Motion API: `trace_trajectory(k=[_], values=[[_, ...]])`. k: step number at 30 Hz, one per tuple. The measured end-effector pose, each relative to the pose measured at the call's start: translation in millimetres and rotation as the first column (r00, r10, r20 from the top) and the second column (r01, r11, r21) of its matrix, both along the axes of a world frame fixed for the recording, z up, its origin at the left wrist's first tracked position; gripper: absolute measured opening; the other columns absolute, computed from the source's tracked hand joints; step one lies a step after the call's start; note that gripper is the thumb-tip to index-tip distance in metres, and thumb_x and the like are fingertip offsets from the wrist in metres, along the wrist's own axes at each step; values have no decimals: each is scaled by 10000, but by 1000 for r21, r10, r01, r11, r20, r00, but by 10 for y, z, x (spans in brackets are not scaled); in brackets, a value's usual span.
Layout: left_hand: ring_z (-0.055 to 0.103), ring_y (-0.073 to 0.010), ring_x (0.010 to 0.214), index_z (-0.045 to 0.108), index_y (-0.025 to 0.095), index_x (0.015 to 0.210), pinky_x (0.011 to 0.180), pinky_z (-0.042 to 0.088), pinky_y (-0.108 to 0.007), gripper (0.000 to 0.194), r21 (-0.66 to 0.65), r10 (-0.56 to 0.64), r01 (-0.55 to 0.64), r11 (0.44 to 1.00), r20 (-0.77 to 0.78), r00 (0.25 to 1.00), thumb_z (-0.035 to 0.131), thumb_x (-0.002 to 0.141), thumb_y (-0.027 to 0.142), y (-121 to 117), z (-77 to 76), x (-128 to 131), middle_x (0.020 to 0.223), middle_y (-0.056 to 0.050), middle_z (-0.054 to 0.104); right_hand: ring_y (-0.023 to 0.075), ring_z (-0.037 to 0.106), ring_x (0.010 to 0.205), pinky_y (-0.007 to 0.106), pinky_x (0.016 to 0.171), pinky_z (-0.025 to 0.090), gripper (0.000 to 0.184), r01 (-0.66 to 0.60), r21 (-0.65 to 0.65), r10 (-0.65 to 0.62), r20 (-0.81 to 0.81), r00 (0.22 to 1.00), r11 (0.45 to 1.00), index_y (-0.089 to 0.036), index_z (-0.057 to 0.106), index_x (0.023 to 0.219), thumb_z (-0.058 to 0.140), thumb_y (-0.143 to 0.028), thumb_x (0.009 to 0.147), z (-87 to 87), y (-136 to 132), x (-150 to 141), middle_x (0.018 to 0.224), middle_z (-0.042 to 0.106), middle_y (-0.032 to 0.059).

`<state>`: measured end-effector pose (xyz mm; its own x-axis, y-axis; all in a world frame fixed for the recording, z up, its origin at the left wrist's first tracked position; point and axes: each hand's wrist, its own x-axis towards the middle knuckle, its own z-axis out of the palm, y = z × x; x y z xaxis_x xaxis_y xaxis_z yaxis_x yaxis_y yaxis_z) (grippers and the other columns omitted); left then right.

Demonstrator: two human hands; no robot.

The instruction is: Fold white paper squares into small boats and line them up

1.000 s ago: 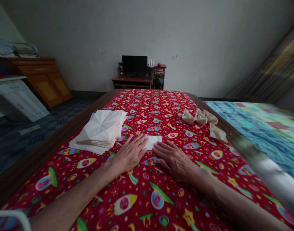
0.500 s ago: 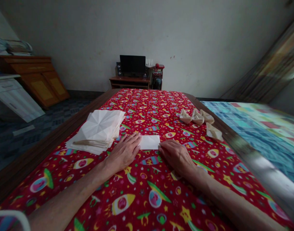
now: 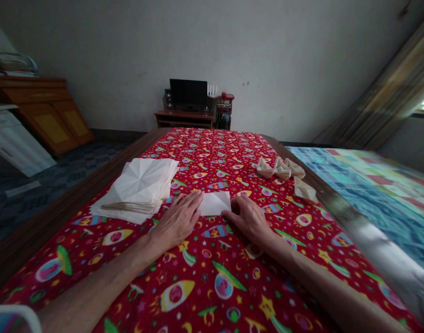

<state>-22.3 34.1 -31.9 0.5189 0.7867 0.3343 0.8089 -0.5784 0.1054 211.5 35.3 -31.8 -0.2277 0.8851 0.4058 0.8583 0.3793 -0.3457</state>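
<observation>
A small white folded paper lies on the red patterned cloth between my hands. Flat over its left end rests my left hand, fingers stretched out. My right hand pinches the paper's right edge between thumb and fingers, and that side seems slightly raised. To the left is a stack of creased white paper sheets, close to my left hand but apart from it. Several folded paper shapes, boat-like, stand at the right, one folded shape nearer to me than the other folded shapes.
The red cloth covers a dark wooden table. Behind it stands a low desk with a monitor. A bed with a blue patterned cover is on the right, a wooden cabinet on the left. A white curved object shows at lower left.
My left hand slid left, uncovering more of the folded paper. My right hand went from lying flat to pinching the paper's right edge. The view has turned slightly right.
</observation>
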Motion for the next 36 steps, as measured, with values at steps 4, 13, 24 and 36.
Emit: trace_trajectory(k=[4, 13, 24, 36], values=[[327, -211, 1353, 268, 157, 1430, 1109, 285, -453, 500, -12, -19, 20, 1000, 48, 999, 344, 944, 242, -13, -5, -4, 1465, -110, 358, 125, 511, 585, 224, 513, 359, 170, -54, -63, 45, -130, 991, 997, -197, 540, 697, 603, -323, 792, 18, 18, -16, 669, 568, -10], [142, -305, 1410, -55, 232, 1471, 1095, 287, -520, 739, 243, -130, 67, 968, 252, 959, 438, 921, 215, -85, 104, 62, 1545, -145, 80, 150, 527, 684, 258, 622, 413, 122, -176, 271, 217, -127, 968, 946, -197, 556, 779, 479, -225, 868, 185, -140, 9, 743, 580, 34], [568, -175, 914, 623, 188, 996, 837, 481, -327, 198, 152, -338, 338, 929, -22, 941, 437, 929, 175, -227, 199, 135, 914, -42, 631, 149, 475, 660, 267, 608, 360, 287, -416, 128, 370, 282, 885, 900, -177, 592, 746, 390, -222, 944, 215, -315, -10, 731, 570, 47], [585, -144, 777, 643, 170, 756, 713, 476, -257, 252, -13, -191, 205, 979, 303, 934, 475, 921, 259, -201, 78, 169, 818, -30, 618, 141, 593, 665, 230, 584, 441, 186, -350, -50, 339, -151, 929, 935, -172, 662, 820, 521, -273, 886, 122, -305, 142, 774, 647, 49]])
